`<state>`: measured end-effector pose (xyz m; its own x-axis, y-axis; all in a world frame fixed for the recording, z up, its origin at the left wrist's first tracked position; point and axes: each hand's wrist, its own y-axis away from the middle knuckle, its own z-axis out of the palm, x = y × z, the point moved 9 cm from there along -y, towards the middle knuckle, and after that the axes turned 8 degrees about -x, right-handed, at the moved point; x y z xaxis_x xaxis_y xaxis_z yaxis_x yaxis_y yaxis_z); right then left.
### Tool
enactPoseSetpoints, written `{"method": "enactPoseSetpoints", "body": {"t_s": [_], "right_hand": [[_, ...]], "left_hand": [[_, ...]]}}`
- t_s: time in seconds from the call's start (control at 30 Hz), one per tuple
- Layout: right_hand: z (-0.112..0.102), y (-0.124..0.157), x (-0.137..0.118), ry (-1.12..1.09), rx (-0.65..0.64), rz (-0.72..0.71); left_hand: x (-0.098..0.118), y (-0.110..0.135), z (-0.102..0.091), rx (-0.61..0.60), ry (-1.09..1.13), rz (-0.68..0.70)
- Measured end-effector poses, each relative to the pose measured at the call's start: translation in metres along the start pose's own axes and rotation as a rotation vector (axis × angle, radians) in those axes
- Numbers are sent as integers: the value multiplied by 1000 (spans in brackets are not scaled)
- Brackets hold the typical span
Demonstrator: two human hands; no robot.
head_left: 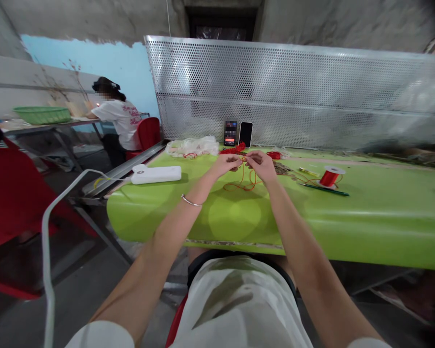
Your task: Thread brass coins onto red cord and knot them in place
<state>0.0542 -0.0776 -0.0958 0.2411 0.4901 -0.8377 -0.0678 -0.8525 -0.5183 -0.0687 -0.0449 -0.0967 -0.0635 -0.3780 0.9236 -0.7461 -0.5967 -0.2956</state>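
Observation:
Over the green table [239,222], my left hand [226,163] and my right hand [260,163] meet, with their fingertips pinched close together. A thin red cord [252,185] is held between them; its loose length hangs down and lies in loops on the table below. Both hands are closed on the cord. The exact knot or crossing at the fingertips is too small to make out. Just behind my hands lies a bundle of red cords [235,149]. To the right of my right hand are some brownish strands [282,168].
A spool of red thread [328,177], a green pen [324,189] and a small yellow tool [308,171] lie at right. Two phones [230,133] lean against the perforated metal panel [293,92]. At left are a white power strip [156,174] and plastic bag [194,146]. Another person [118,118] sits beyond.

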Motion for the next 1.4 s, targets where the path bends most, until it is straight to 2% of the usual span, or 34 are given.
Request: {"method": "enactPoseSetpoints", "body": {"t_s": [0.17,0.53,0.8,1.03,1.23,1.4], "right_hand": [[2,-3,1,38,0,-57],[-2,-1,-7,95,46,-142],[-7,1,-7,74,105,-147],[-7,0,-4,130,105,-117],[14,0,10,182,-70,-25],[17,2,10,243,-93,-25]], "left_hand": [[5,3,8,-51,65,-4],[-4,-2,4,-26,20,-5],[-7,-1,1,1,58,-42],[-2,1,7,-39,68,-49],[-7,1,-7,88,85,-63],[-5,4,-16,183,1,-89]]}}
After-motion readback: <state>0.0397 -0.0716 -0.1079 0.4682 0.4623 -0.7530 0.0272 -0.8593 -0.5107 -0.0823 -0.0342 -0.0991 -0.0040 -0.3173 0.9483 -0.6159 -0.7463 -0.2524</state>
